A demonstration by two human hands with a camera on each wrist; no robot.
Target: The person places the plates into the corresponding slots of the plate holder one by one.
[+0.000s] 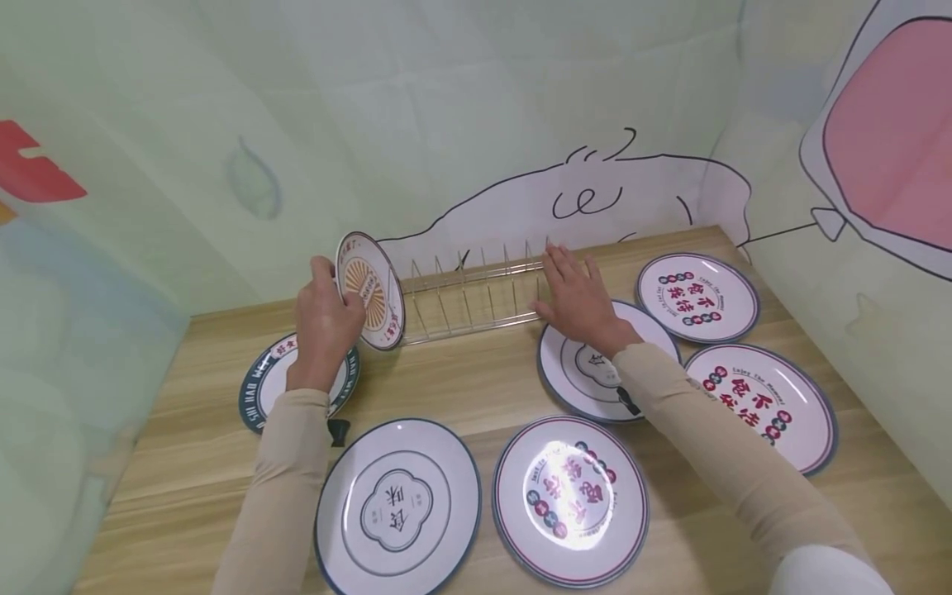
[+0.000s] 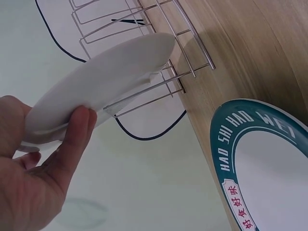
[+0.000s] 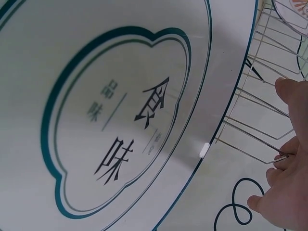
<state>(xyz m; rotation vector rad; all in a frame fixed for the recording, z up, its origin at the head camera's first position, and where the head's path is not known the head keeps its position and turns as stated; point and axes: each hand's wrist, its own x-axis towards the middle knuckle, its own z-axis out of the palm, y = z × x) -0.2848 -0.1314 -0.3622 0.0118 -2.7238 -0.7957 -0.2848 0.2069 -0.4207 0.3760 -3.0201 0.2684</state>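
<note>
My left hand (image 1: 327, 318) grips the rim of a round white plate (image 1: 372, 291) with an orange sunburst print, thumb on its printed face. The plate stands tilted on edge at the left end of a silver wire dish rack (image 1: 476, 297). In the left wrist view the plate's plain underside (image 2: 110, 72) shows beside the rack's end wires (image 2: 149, 91). My right hand (image 1: 583, 302) rests against the rack's right end, its fingers extended. The right wrist view shows fingertips by the last wire loop (image 3: 260, 156); their exact contact is unclear.
A green-rimmed plate (image 1: 256, 388) lies under my left forearm. A blue-rimmed plate (image 1: 554, 364) lies beneath my right wrist. Nearer lie another blue-rimmed plate (image 1: 349, 496) and a red-lettered plate (image 1: 521, 529). Two more red-lettered plates (image 1: 695, 289) lie at right. A printed cloth (image 1: 446, 99) hangs behind.
</note>
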